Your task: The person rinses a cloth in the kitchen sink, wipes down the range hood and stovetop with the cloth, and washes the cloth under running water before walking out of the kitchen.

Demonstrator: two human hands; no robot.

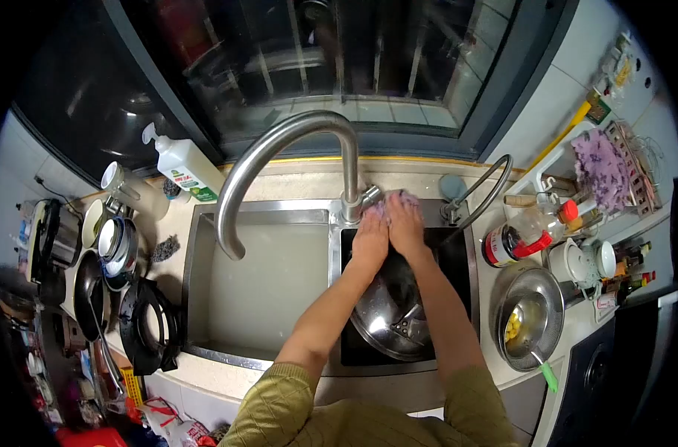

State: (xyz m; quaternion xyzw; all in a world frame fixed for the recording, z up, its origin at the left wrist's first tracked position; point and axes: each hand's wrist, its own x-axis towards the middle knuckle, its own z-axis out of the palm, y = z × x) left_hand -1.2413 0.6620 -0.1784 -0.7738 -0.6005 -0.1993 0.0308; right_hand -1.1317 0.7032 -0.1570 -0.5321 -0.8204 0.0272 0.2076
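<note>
a wide window (279, 56) with a dark grey frame (156, 71) stands behind the pale counter (417, 179). its glass is dark, with upright bars (378, 63) and a pale tiled ledge (369, 112) showing in it. a thin yellow strip (294, 159) runs along the window's foot. the right wall (549, 112) has pale tiles with thin joints; the left wall (26, 164) is pale too. a black hob (594, 369) sits at lower right. indoor light falls fairly evenly over the counter.
</note>
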